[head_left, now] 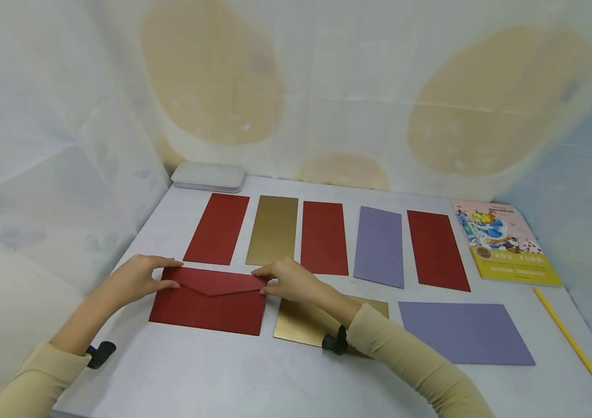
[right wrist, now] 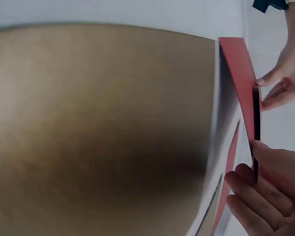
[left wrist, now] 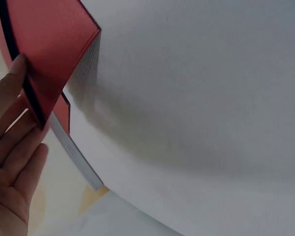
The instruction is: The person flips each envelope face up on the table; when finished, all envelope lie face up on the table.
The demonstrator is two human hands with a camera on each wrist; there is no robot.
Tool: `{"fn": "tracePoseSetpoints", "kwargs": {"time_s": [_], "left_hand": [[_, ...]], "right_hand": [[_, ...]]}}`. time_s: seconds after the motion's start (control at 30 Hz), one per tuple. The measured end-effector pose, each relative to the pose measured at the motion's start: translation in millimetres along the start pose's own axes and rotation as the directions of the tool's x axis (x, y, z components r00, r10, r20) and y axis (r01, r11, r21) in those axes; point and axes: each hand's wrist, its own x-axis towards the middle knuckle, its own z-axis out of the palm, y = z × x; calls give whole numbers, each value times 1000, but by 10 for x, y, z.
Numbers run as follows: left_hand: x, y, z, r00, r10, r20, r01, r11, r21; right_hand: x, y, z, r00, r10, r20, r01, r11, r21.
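A red envelope (head_left: 207, 310) with a pointed flap lies across the front left of the table, its flap edge toward the back. My left hand (head_left: 136, 281) pinches the envelope's far left corner between thumb and fingers. At the far right corner, my right hand (head_left: 291, 281) grips it the same way. In the left wrist view the envelope (left wrist: 54, 44) tilts up from the white tabletop, thumb on its edge. The right wrist view has both hands on the envelope's (right wrist: 240, 69) far edge. Below my right forearm lies a gold envelope (head_left: 301, 322), partly covered by the arm.
Behind stand out a row of flat envelopes: red (head_left: 217, 229), gold (head_left: 272, 229), red (head_left: 324, 238), purple (head_left: 378, 247) and red (head_left: 438, 249). Another purple envelope (head_left: 465, 334) lies front right. A white case (head_left: 209, 176), a book (head_left: 505, 241) and a yellow pencil (head_left: 567, 334) sit near the edges.
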Motion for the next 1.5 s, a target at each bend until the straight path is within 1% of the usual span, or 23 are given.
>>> {"fn": "tracePoseSetpoints", "kwargs": {"time_s": [0.07, 0.13, 0.2, 0.3, 0.43, 0.53, 0.67, 0.8, 0.9, 1.0, 1.1, 1.23, 1.37, 1.5], "left_hand": [[4, -13, 19, 998, -36, 55, 37, 999, -5], [7, -34, 40, 995, -55, 88, 57, 998, -18], [14, -51, 54, 992, -64, 106, 68, 997, -28], [31, -71, 70, 991, -64, 114, 70, 996, -53], [47, -82, 102, 993, -58, 104, 65, 996, -68], [25, -77, 145, 995, -54, 85, 58, 997, -54], [-87, -33, 184, 999, -39, 38, 40, 998, -40], [-236, 41, 182, 999, -52, -4, 51, 995, -80], [-327, 79, 180, 997, -77, -4, 76, 989, -125], [-375, 88, 179, 995, -97, 25, 100, 984, -145], [-369, 90, 175, 992, -107, 66, 115, 985, -131], [-322, 79, 146, 986, -122, 117, 136, 984, -114], [-282, 58, 124, 985, -118, 126, 131, 986, -101], [-258, 63, 114, 987, -98, 128, 112, 989, -101]], "right_hand": [[3, 13, 34, 1000, -7, 10, 7, 1000, 7], [5, 21, 61, 1000, -9, 15, 9, 1000, 15], [7, 27, 66, 1000, -16, 17, 16, 1000, 18], [9, 37, 69, 1000, -20, 13, 20, 1000, 5], [-5, 48, 69, 1000, -11, 21, 10, 1000, 7], [-27, 56, 62, 998, 8, 57, -9, 1000, 15], [-78, 70, 43, 990, -11, 138, 9, 1000, 20], [-170, 79, 21, 980, -53, 190, 42, 997, 59], [-228, 88, 19, 975, -73, 209, 58, 995, 80], [-248, 104, 30, 972, -88, 219, 71, 994, 82], [-254, 103, 31, 971, -89, 223, 75, 995, 70], [-225, 100, 30, 970, -99, 220, 88, 994, 60], [-192, 114, 31, 969, -111, 220, 100, 993, 61], [-197, 127, 6, 967, -98, 235, 82, 994, 78]]}}
